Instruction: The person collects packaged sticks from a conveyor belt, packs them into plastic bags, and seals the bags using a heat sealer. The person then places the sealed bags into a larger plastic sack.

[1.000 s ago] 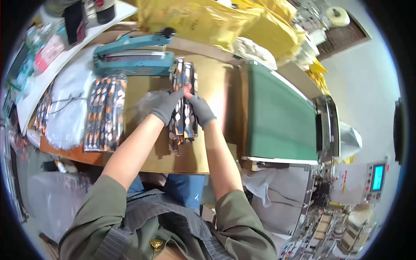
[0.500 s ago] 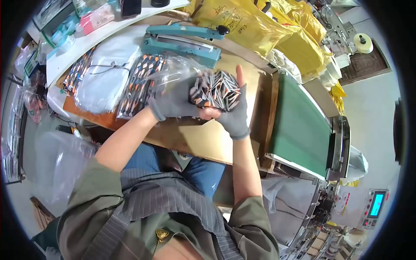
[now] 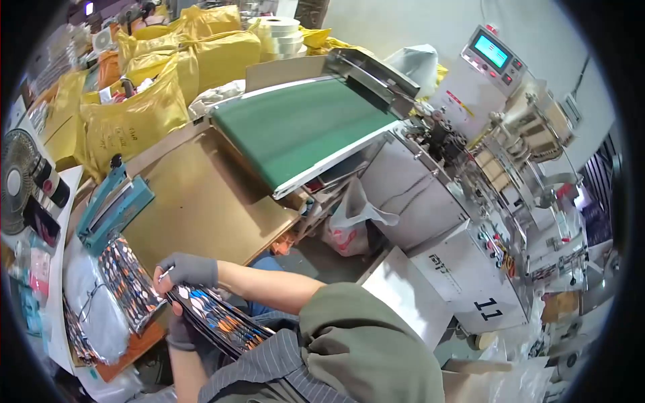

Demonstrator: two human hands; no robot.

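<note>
Gloved hands close around a bundle of dark, patterned strips (image 3: pixel 222 317) at the near edge of a brown table (image 3: pixel 185 208). The right hand's (image 3: pixel 191 270) grip pinches its upper end, a small pale piece (image 3: pixel 166 271) at the fingertips; the left hand (image 3: pixel 181 330) clasps it below, near similar strips (image 3: pixel 127 282).

Bundle of long, narrow strips (image 3: pixel 218 317), black with orange, white and blue marks, packed closely together, held at one end by the hands (image 3: pixel 190 270), slanting down toward the striped apron (image 3: pixel 272 359), far end partly hidden.
</note>
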